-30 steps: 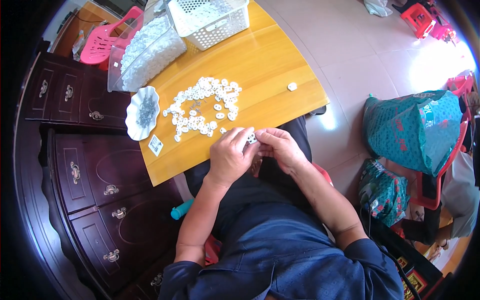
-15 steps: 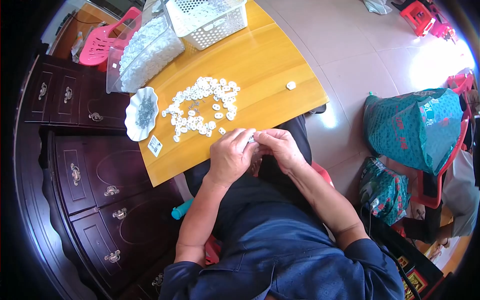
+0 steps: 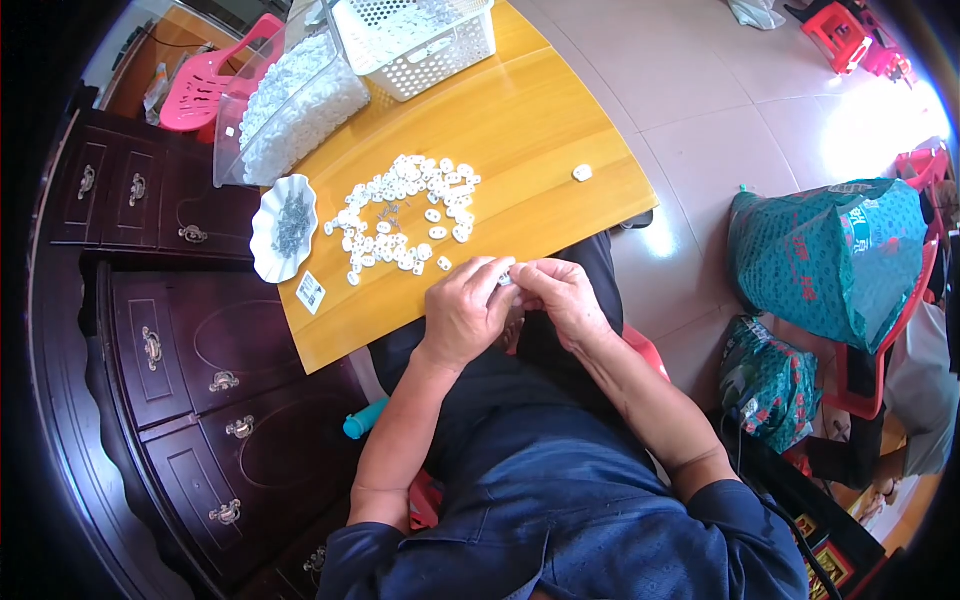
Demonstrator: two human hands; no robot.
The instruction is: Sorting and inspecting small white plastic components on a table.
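Just off the table's near edge, my left hand (image 3: 463, 312) pinches a small white plastic piece (image 3: 505, 280), mostly covered by the fingers. My right hand (image 3: 563, 302) meets it there, thumb and fingertips closed on the same piece. Whether a screw is also between those fingertips is too small to tell. Beyond my hands lies a spread of small white two-holed plastic pieces (image 3: 405, 178), with several loose screws (image 3: 390, 212) in their midst. A white scalloped dish (image 3: 265, 255) at the left holds many small grey metal screws (image 3: 292, 225).
A clear tub of white pieces (image 3: 300, 105) and a white perforated basket (image 3: 420, 70) stand at the table's far side. One white piece (image 3: 582, 173) lies alone at the right. A printed card (image 3: 310, 292) is near the dish. Teal bags (image 3: 820, 260) stand at right; dark drawers (image 3: 190, 350) at left.
Both hands have shifted very slightly while keeping their pinch on the white piece. The things on the table have not moved.
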